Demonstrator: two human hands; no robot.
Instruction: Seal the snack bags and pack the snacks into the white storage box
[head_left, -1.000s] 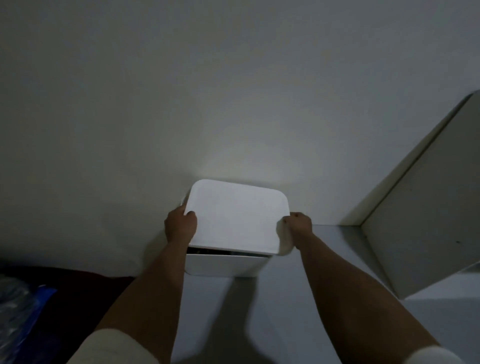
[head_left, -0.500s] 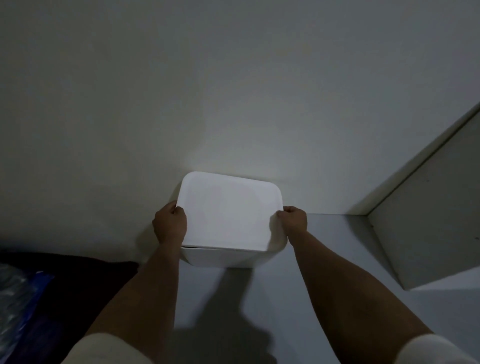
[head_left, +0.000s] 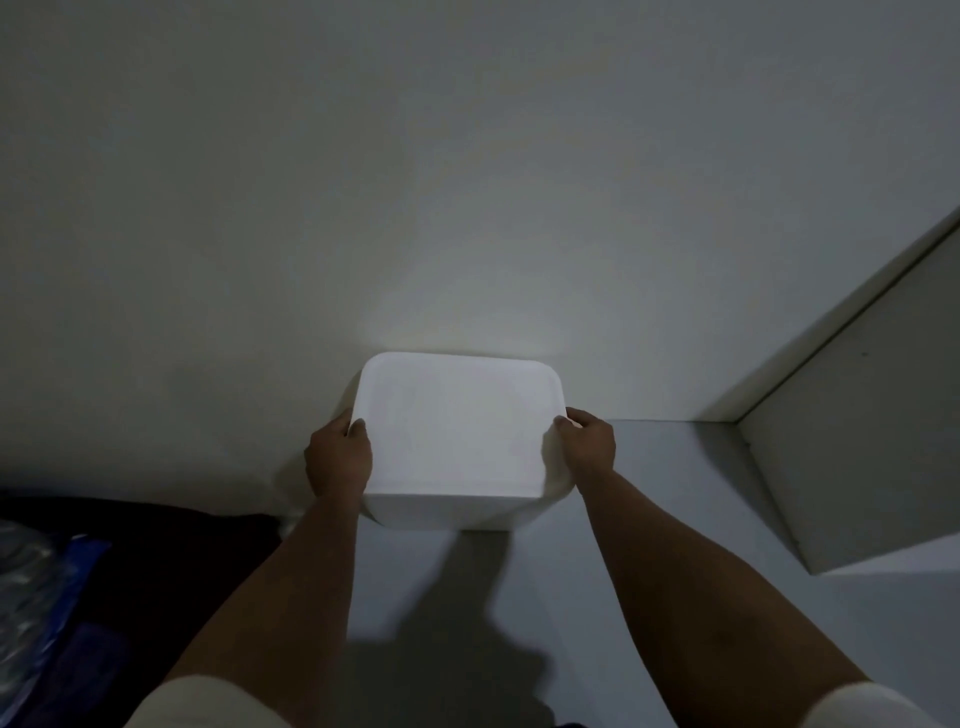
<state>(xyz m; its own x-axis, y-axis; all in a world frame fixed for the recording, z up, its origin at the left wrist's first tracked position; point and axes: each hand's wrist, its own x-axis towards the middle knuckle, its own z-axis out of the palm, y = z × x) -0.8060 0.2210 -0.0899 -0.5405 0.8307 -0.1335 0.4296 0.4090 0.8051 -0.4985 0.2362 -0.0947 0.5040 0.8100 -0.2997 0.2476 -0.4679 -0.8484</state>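
From the head view, the room is dim and the white storage box (head_left: 457, 512) sits just below the middle of the frame, on a pale grey surface (head_left: 675, 519) and pushed close against the plain wall (head_left: 467, 182) behind it. Its white lid (head_left: 457, 426) lies flat over the top, with rounded corners, and no gap shows between lid and box along the near edge. What is inside the box cannot be seen.

The left hand (head_left: 338, 457) is at the left edge of the lid, fingers curled round that edge and the thumb tip resting on the top surface. The right hand (head_left: 589, 444) mirrors it at the right edge, the thumb on top of the lid near the corner and the fingers wrapped down the side. Both hands are clamped on the lid. The forearms run down to the bottom of the frame, where pale sleeves (head_left: 208, 701) begin.

At the right of the frame a white panel (head_left: 857, 441) stands angled on the same surface, well apart from the box. In the lower left corner lie a dark cloth (head_left: 171, 561) and something blue with crinkled clear plastic (head_left: 31, 587) beside it, too dark to make out.
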